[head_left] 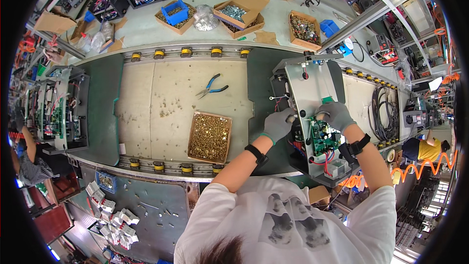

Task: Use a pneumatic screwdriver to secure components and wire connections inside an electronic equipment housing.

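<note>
Grey-gloved, green-cuffed left hand [277,124], fingers curled; grey-gloved right hand [337,116], fingers bent inward; bare forearms [237,170] angled forward, black strap [256,154] around each.

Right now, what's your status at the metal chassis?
Left hand at left side of metal chassis; right hand by its green circuit board. Pliers off left, clear of both hands.

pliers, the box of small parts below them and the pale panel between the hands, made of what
Pliers: likely steel, greyish at the tips; smooth blue and black grips, probably plastic or rubber.
Box: probably cardboard, matt brown with thin walls.
Small parts: perhaps brass or plated steel, from their golden shine.
Panel: likely sheet metal, smooth, pale grey; painted or bare is unclear.
</note>
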`<state>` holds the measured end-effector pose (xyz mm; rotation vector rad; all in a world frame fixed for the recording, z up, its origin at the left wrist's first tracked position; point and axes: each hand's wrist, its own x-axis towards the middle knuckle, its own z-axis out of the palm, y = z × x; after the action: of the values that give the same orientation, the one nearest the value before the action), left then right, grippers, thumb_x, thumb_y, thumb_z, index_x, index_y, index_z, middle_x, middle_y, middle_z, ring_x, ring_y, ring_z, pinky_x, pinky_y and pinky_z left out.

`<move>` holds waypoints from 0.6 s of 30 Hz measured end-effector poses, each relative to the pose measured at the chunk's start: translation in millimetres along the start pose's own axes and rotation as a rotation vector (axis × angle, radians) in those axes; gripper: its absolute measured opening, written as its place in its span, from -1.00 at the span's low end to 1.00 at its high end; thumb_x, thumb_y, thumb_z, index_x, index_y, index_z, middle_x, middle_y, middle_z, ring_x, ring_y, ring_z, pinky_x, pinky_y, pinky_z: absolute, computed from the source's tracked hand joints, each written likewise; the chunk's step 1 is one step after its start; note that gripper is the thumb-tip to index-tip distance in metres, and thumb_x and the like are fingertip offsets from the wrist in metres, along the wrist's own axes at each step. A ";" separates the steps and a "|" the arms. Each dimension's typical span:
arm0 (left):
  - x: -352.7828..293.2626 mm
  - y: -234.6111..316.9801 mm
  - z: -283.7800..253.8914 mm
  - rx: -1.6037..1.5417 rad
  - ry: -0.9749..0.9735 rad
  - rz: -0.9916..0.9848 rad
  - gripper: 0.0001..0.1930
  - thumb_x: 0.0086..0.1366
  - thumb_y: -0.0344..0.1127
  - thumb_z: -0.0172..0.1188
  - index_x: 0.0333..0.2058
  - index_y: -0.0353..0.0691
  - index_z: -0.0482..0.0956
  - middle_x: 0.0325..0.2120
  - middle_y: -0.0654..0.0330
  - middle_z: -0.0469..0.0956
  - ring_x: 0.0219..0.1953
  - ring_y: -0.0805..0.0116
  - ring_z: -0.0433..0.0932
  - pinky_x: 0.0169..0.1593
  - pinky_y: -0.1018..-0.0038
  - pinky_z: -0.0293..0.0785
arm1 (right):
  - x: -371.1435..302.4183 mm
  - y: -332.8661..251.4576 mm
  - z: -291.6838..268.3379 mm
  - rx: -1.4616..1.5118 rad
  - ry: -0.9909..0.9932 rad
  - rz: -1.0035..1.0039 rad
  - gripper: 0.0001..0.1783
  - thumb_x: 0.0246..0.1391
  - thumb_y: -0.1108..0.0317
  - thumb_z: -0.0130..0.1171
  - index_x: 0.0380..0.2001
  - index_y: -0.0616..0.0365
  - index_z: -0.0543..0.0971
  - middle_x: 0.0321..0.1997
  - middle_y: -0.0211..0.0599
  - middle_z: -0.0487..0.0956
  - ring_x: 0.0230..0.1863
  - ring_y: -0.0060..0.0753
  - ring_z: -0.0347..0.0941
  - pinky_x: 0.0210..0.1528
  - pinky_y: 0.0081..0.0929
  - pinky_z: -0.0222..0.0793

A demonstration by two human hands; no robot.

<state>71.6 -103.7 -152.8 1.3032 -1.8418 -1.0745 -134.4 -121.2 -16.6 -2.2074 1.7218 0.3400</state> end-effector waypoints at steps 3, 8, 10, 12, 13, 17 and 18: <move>13.0 1.9 14.8 -0.260 -0.045 -0.157 -0.85 0.15 -0.39 0.13 -0.27 -0.12 0.52 -0.52 0.07 0.53 -0.49 0.22 0.53 -0.39 0.37 0.41 | -1.9 1.9 1.9 0.029 0.009 -0.005 -0.80 -0.12 0.29 0.17 -0.33 -0.17 0.60 -0.28 -0.37 0.57 -0.17 -0.18 0.47 -0.12 -0.27 0.37; 15.1 -12.4 26.8 -0.673 -0.111 -0.079 -0.86 0.10 -0.52 0.12 -0.31 -0.33 0.50 -0.50 0.04 0.51 -0.46 0.41 0.47 -0.35 0.46 0.38 | -3.6 -0.5 1.8 0.077 0.058 -0.041 -0.78 -0.17 0.36 0.16 -0.35 -0.13 0.61 -0.33 -0.31 0.57 -0.23 -0.14 0.48 -0.15 -0.26 0.38; 19.5 -6.1 21.3 -0.586 -0.127 -0.068 -0.85 0.11 -0.54 0.11 -0.30 -0.33 0.51 -0.51 0.09 0.50 -0.46 0.44 0.45 -0.34 0.48 0.38 | -4.1 3.5 4.3 0.071 0.039 -0.029 -0.80 -0.13 0.32 0.18 -0.34 -0.18 0.61 -0.32 -0.35 0.57 -0.20 -0.19 0.48 -0.13 -0.28 0.38; 21.6 -6.3 19.4 -0.499 -0.132 -0.055 -0.85 0.12 -0.55 0.10 -0.29 -0.32 0.52 -0.53 0.13 0.50 -0.47 0.47 0.42 -0.32 0.49 0.38 | -2.5 2.6 1.6 0.073 0.008 -0.009 -0.79 -0.15 0.35 0.17 -0.35 -0.17 0.61 -0.32 -0.34 0.57 -0.21 -0.18 0.48 -0.14 -0.28 0.39; 21.9 -9.3 22.9 -0.499 -0.092 -0.021 -0.82 0.11 -0.55 0.10 -0.27 -0.31 0.54 -0.54 0.16 0.48 -0.46 0.48 0.41 -0.31 0.51 0.39 | -3.2 1.2 1.8 0.074 0.003 -0.009 -0.79 -0.15 0.35 0.17 -0.35 -0.17 0.61 -0.32 -0.34 0.57 -0.21 -0.18 0.48 -0.14 -0.28 0.39; 23.5 -19.7 28.3 -0.652 -0.105 0.050 -0.77 0.11 -0.55 0.10 -0.22 -0.28 0.56 -0.50 0.11 0.53 -0.44 0.44 0.47 -0.29 0.52 0.41 | -2.2 4.1 3.5 0.128 0.020 -0.045 -0.77 -0.16 0.37 0.16 -0.35 -0.15 0.61 -0.31 -0.32 0.57 -0.23 -0.15 0.48 -0.14 -0.27 0.39; 23.0 -21.0 30.9 -0.655 -0.107 0.050 -0.77 0.11 -0.55 0.10 -0.22 -0.28 0.56 -0.50 0.11 0.53 -0.44 0.44 0.47 -0.29 0.52 0.41 | -2.1 5.3 4.3 0.138 0.029 -0.065 -0.77 -0.17 0.37 0.16 -0.34 -0.15 0.61 -0.31 -0.32 0.57 -0.23 -0.14 0.48 -0.14 -0.27 0.39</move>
<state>47.5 -121.3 -184.9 0.8175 -1.3929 -1.5677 -139.9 -118.8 -20.3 -2.1726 1.6320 0.1699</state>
